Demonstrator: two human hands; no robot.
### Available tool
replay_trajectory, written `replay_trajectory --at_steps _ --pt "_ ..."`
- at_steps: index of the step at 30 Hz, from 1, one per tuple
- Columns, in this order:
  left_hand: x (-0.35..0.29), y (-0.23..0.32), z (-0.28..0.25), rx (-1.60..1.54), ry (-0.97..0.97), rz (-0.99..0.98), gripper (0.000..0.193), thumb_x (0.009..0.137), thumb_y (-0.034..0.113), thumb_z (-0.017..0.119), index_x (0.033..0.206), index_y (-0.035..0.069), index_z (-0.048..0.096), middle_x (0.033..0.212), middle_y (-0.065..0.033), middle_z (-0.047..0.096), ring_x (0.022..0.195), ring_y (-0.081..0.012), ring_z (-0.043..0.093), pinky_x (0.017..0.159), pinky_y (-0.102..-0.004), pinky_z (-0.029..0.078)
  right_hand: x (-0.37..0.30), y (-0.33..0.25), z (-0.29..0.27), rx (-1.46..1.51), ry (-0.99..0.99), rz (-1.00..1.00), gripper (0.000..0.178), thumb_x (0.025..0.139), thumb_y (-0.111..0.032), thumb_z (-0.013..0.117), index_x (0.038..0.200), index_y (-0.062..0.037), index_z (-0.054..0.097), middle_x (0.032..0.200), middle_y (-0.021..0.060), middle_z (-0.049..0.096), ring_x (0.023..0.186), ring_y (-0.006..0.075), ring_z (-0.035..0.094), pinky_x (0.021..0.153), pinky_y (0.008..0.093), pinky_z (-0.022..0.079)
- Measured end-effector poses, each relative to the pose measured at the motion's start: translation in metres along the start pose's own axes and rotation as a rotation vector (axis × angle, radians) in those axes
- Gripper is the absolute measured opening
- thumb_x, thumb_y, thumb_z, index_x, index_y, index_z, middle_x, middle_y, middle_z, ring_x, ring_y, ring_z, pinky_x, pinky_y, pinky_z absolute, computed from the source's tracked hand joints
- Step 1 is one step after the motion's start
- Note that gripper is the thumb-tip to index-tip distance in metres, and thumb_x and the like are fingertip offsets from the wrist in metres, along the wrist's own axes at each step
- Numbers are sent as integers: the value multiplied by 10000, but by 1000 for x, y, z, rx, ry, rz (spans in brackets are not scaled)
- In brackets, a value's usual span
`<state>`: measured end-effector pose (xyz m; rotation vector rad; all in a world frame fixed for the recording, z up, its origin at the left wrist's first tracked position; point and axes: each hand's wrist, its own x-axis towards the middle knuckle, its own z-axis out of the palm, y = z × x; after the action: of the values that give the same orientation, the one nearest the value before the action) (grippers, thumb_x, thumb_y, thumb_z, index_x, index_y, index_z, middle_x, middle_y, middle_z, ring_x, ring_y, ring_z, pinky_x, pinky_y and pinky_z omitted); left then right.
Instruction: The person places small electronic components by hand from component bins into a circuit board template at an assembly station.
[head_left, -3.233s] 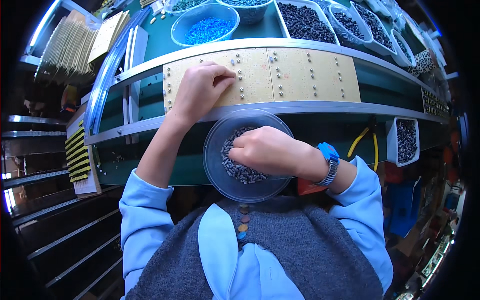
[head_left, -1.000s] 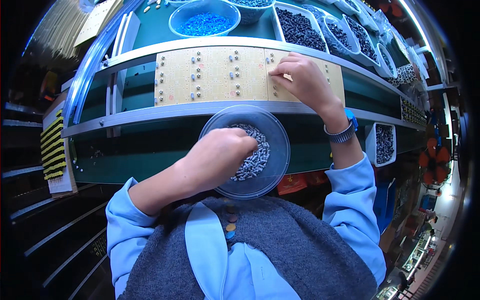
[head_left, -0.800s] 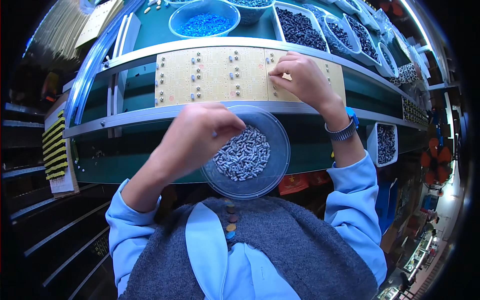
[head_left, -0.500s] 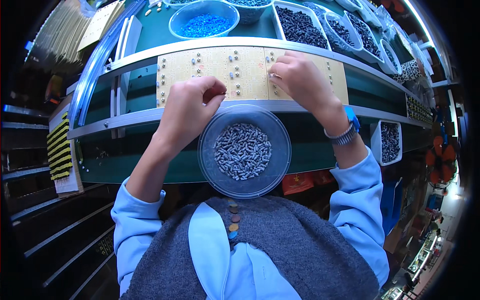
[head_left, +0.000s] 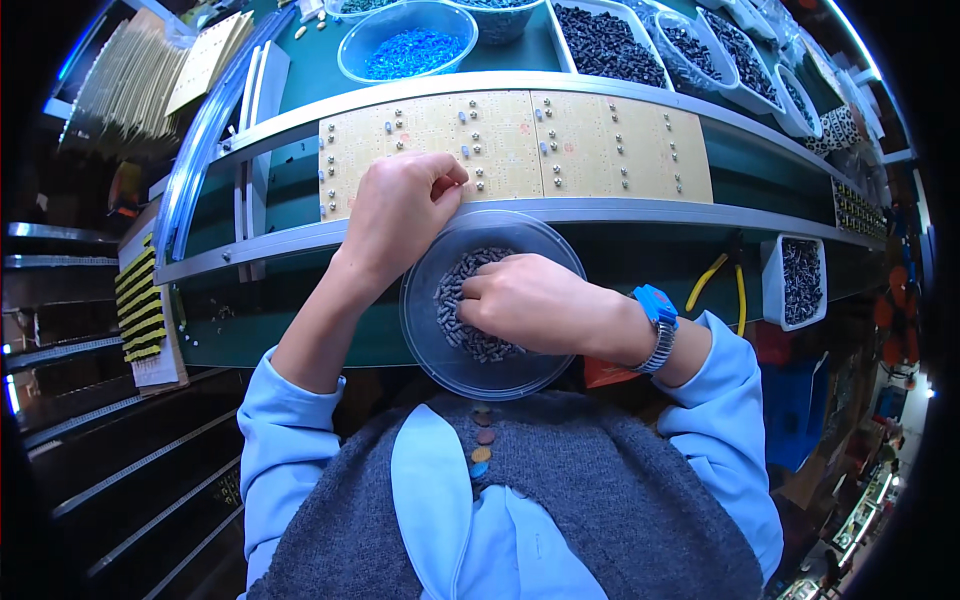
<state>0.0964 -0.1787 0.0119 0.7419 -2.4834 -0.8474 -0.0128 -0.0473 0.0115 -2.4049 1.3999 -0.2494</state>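
Observation:
A clear round plastic bowl (head_left: 425, 345) full of small grey cylindrical parts (head_left: 452, 285) stands close to my body. My right hand (head_left: 540, 305) is down in it, fingers curled together among the parts, their tips hidden. My left hand (head_left: 405, 205) hovers over the lower edge of tan circuit boards (head_left: 585, 150), thumb and forefinger pinched together. Whatever that pinch holds is too small to make out. The boards lie side by side between metal rails. They carry several small metal studs and a few grey parts standing upright.
A metal rail (head_left: 600, 210) runs between the boards and the bowl. Beyond the far rail stand a tub of blue pieces (head_left: 415, 55) and a white tray of black parts (head_left: 605, 45). Yellow-handled pliers (head_left: 708, 280) and a small white tray (head_left: 775, 290) lie at right.
My right hand has come down from the right-hand board into the bowl of grey parts. My left hand stays pinched above the boards. The pliers at right have come into sight.

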Motion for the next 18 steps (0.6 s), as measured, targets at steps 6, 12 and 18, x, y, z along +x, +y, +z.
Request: replay_trajectory --at_steps 6,12,18 --pt "3 0 -1 -32 -82 -15 133 724 -34 663 854 -45 690 721 -113 661 559 -139 557 538 -223 478 1 1 -1 5 -23 -86 113 766 -3 588 843 4 669 862 124 665 749 246 651 706 336 536" --pt "6 1 -6 -19 -121 44 123 722 -28 672 841 -49 690 718 -111 650 570 -152 545 536 -234 463 1 -4 -6 55 19 -66 111 785 -1 562 845 1 656 861 127 661 751 243 649 698 334 536" --pt "10 -10 -7 43 -134 182 113 720 -15 683 829 -43 694 730 -100 637 586 -163 538 533 -237 455 2 -8 -13 93 -101 85 53 781 -5 568 794 -8 619 827 134 646 746 243 640 671 319 535"
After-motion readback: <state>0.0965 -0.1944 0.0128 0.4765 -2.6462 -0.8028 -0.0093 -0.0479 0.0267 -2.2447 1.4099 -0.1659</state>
